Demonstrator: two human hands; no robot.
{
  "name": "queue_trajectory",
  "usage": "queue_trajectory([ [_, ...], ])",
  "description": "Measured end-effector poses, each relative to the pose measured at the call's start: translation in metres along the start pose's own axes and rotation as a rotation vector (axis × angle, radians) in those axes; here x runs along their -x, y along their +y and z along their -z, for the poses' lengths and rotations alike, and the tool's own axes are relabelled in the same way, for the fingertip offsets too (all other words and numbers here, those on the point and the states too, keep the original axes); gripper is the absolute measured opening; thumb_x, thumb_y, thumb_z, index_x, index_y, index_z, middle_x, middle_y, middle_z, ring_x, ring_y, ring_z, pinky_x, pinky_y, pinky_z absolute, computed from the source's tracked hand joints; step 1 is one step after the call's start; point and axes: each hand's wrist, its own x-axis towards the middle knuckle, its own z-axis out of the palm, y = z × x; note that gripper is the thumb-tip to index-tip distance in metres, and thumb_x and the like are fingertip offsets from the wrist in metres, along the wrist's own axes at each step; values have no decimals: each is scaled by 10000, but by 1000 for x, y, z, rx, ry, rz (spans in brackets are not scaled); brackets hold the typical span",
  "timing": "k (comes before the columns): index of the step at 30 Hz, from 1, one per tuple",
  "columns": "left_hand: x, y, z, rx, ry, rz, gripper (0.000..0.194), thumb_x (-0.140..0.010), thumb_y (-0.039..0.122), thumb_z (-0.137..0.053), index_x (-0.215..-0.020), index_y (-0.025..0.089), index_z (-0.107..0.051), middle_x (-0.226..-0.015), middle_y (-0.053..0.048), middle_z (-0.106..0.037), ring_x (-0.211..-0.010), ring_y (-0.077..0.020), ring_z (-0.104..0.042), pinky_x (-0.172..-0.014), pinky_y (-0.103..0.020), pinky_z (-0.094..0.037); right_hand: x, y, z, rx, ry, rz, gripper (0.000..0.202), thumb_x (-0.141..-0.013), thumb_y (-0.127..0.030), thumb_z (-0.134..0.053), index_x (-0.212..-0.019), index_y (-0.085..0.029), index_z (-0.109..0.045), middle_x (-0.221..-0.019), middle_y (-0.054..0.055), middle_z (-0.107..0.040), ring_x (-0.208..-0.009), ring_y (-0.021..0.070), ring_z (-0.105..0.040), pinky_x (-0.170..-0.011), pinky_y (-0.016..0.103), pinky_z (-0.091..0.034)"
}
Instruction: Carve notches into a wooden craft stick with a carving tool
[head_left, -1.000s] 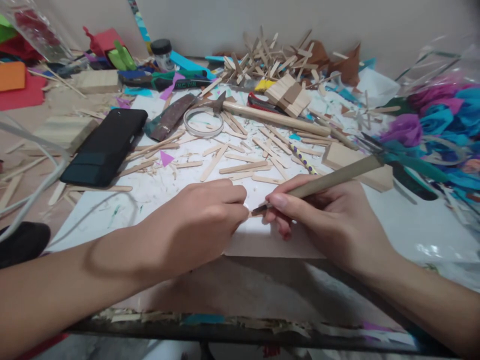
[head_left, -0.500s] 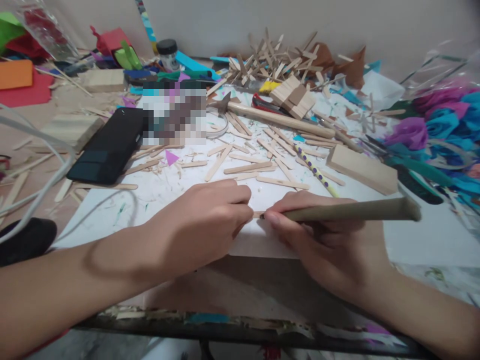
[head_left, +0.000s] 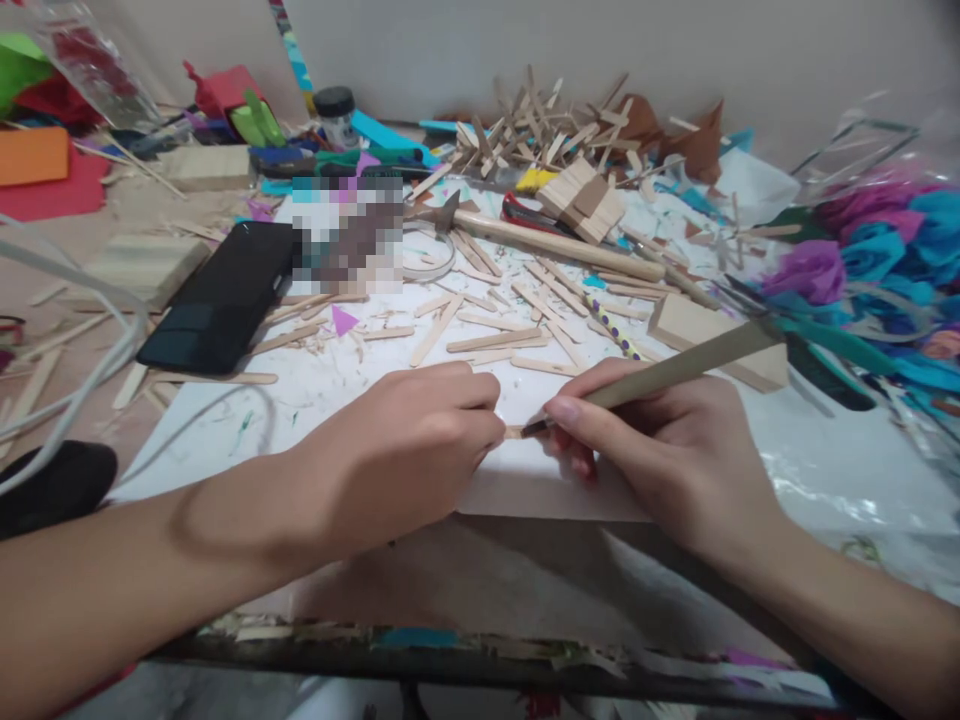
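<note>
Clenched, with knuckles up, around the left end of a short, flat, pale wooden stick (head_left: 513, 432) in the left hand (head_left: 435, 430), leaving only a small stretch exposed just right of the curled fingers; cannot tell the thumb's place underneath. Grasping pen-fashion, between thumb and fingers of the right hand (head_left: 645, 430), a slim, olive-grey, rod-shaped tool (head_left: 675, 367) with a narrow dark tip. Lying between both hands, touching the left and just left of the right hand's fingertips, so nearer to the left. Running sideways along the long axis, judging by the little on show, from the left hand toward the right, over a white paper sheet (head_left: 525, 490). Meeting the exposed wood, apparently, at the tool's tip, on a slant from the right. Bordered beyond both hands by loose pale wooden craft sticks (head_left: 495, 340), farther beyond by a dark-headed hammer with a long wooden handle (head_left: 555, 243), and just beyond the right hand by a pale rectangular wooden block (head_left: 754, 368).
</note>
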Motion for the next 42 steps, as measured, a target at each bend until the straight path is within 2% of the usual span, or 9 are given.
queue_trajectory([
  [8, -1, 0, -2, 5, 7, 17, 363, -1100, 87, -508, -898, 161, -800, -889, -41, -703, -789, -197, -604, -696, -353, -421, 7, -4, -7, 250, 71, 205, 249, -971, -245, -759, -723, -225, -753, -665, -35, -710, -556, 69, -609, -520, 175, -458],
  [13, 1, -2, -2, 28, 5, 25, 356, -1079, 91, -527, -802, 180, -732, -861, -17, -661, -789, -182, -579, -695, -348, -407, 12, -2, -11, 352, 14, 313, 168, -967, -211, -728, -816, -235, -797, -747, -27, -754, -640, 84, -638, -621, 216, -473],
  [15, 1, -2, -3, 32, 8, 28, 359, -1078, 89, -524, -795, 182, -724, -854, -14, -654, -787, -182, -580, -697, -350, -407, 12, -3, -12, 337, 28, 285, 182, -955, -202, -728, -785, -224, -788, -720, -18, -747, -613, 86, -632, -588, 213, -464],
  [18, 0, -1, -4, 32, 20, 29, 356, -1091, 87, -516, -855, 173, -768, -888, -23, -681, -794, -189, -595, -715, -356, -420, 7, -5, -11, 245, 60, 149, 276, -967, -239, -741, -693, -209, -733, -632, -8, -710, -532, 93, -628, -507, 196, -471],
  [21, 0, 0, -4, 38, 28, 20, 345, -1104, 84, -516, -951, 154, -817, -929, -36, -715, -809, -193, -626, -718, -351, -438, 0, -5, -8, 110, 16, 13, 296, -973, -338, -780, -718, -195, -737, -596, 4, -710, -476, 116, -646, -466, 195, -508],
  [25, 0, 0, -2, 37, 25, 6, 326, -1075, 50, -536, -974, 140, -833, -915, -41, -720, -808, -200, -644, -698, -346, -447, -4, -4, -5, -11, 8, -53, 297, -956, -408, -813, -781, -174, -758, -631, 22, -741, -476, 113, -651, -468, 183, -522],
  [32, -1, 0, -1, 21, 26, -12, 340, -1077, 53, -531, -931, 139, -826, -890, -44, -713, -804, -202, -638, -711, -341, -458, 1, -9, -8, 55, 67, -34, 329, -927, -341, -789, -645, -181, -728, -549, 2, -659, -441, 77, -568, -415, 157, -419],
  [36, -1, 0, -3, 14, 33, -2, 342, -1080, 59, -527, -949, 141, -832, -907, -48, -722, -808, -205, -640, -706, -351, -449, 2, -9, -11, 147, 79, 1, 324, -922, -320, -769, -626, -197, -724, -579, 9, -676, -477, 98, -580, -433, 187, -430],
  [42, -1, -1, -3, 17, 32, 5, 368, -1084, 68, -515, -869, 155, -800, -875, -38, -697, -773, -196, -608, -687, -358, -432, 4, -9, -13, 252, 121, 93, 309, -912, -298, -764, -617, -220, -712, -603, -4, -678, -522, 103, -585, -466, 196, -436],
])
